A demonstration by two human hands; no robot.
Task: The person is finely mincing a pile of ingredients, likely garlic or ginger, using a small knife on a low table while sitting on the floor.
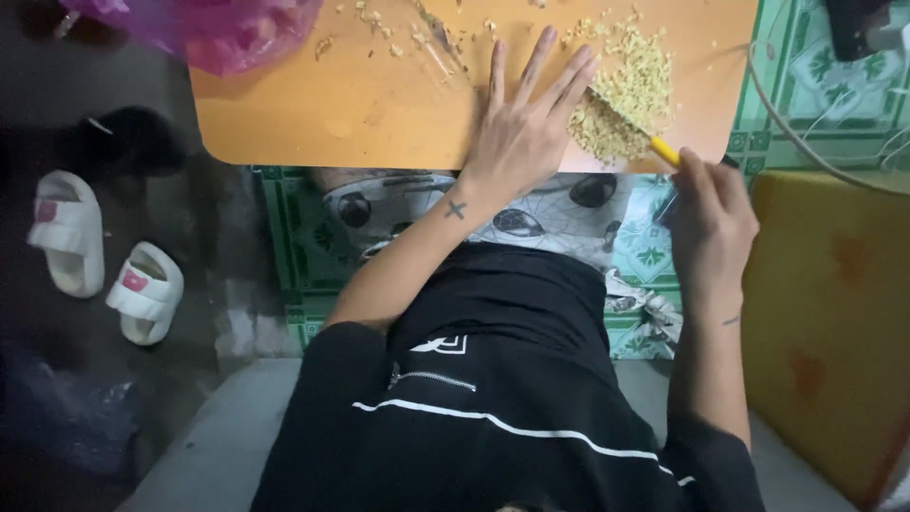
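My left hand lies flat, fingers spread, on an orange cutting board, its fingertips beside a pile of finely chopped pale-yellow bits. My right hand is closed around the yellow handle of a knife. The knife's blade reaches into the lower edge of the pile and is mostly hidden under my left fingers. Scattered bits and trimmings lie on the board's far side.
A pink plastic bag rests on the board's far left corner. Two white slippers sit on the dark floor at left. A green patterned mat lies under the board. A yellow cushion is at right, with a cable above it.
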